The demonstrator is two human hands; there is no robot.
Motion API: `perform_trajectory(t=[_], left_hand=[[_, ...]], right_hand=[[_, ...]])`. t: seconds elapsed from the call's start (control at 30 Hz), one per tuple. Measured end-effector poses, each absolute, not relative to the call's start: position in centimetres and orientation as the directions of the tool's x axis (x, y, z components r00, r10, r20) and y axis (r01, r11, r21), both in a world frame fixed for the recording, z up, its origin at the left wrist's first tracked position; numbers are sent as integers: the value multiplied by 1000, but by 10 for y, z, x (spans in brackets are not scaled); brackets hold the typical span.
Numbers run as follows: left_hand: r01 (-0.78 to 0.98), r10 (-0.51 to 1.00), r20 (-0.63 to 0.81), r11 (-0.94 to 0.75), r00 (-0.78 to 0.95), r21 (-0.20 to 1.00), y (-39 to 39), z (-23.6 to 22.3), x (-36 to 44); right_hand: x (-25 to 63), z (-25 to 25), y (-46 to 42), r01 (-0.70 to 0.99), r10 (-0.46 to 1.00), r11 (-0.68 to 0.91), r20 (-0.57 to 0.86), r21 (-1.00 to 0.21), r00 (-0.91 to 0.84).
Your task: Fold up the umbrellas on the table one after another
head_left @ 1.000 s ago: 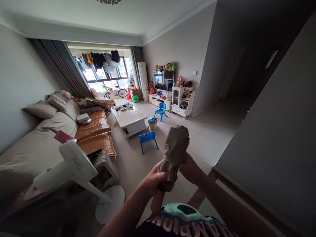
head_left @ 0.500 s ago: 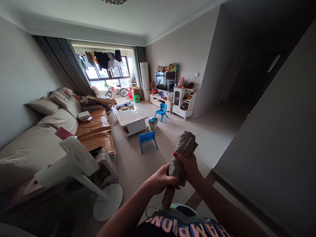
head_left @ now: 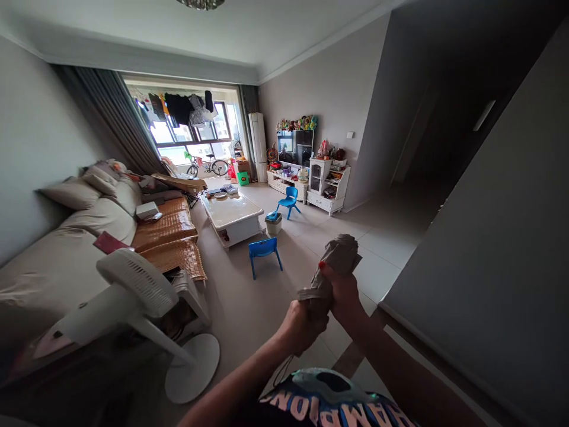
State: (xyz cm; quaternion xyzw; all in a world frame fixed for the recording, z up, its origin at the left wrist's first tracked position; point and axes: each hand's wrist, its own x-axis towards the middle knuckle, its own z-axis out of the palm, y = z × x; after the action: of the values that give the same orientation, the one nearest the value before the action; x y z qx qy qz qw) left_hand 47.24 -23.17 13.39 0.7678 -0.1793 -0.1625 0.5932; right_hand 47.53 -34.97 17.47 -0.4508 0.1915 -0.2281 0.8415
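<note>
A grey folding umbrella (head_left: 341, 252), its cloth loosely gathered, is held tilted in front of my chest with its top pointing away from me. My left hand (head_left: 304, 326) is closed around its lower end, and the handle is hidden there. A thin cord (head_left: 283, 370) hangs below that hand. Higher up, my right hand (head_left: 347, 295) wraps the cloth from the right side, its thumb pressed on top. A fold of cloth sticks out to the left just above my left hand.
A white fan (head_left: 137, 284) stands close on my left, beside a sofa (head_left: 95, 216). Ahead are a small blue chair (head_left: 264, 249), another blue chair (head_left: 290, 198), a bin (head_left: 274, 225) and a white coffee table (head_left: 233, 213). A wall (head_left: 502, 255) rises on the right.
My left hand has slid down onto the umbrella's lower end, covering the handle that showed before. The umbrella and my right hand have shifted slightly right. The view has turned a little.
</note>
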Motion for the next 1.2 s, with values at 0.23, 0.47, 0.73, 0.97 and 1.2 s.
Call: perform_trajectory(t=[0.23, 0.47, 0.73, 0.97, 1.2], left_hand=[[365, -854, -10, 211, 520, 907, -218, 153, 487], [106, -731, -54, 26, 680, 994, -236, 140, 477], [-263, -401, 28, -545, 915, 796, -247, 151, 477], [66, -674, -63, -22, 736, 998, -234, 157, 489], [93, -547, -50, 52, 835, 994, -242, 145, 486]], right_hand=[[461, 173, -353, 123, -330, 524, -68, -843, 941], [468, 169, -352, 181, -359, 517, -20, -836, 933], [476, 164, -351, 137, -490, 486, -139, -863, 861], [474, 163, -352, 131, -489, 486, -145, -864, 860], [475, 157, -352, 102, -356, 377, -42, -920, 934]])
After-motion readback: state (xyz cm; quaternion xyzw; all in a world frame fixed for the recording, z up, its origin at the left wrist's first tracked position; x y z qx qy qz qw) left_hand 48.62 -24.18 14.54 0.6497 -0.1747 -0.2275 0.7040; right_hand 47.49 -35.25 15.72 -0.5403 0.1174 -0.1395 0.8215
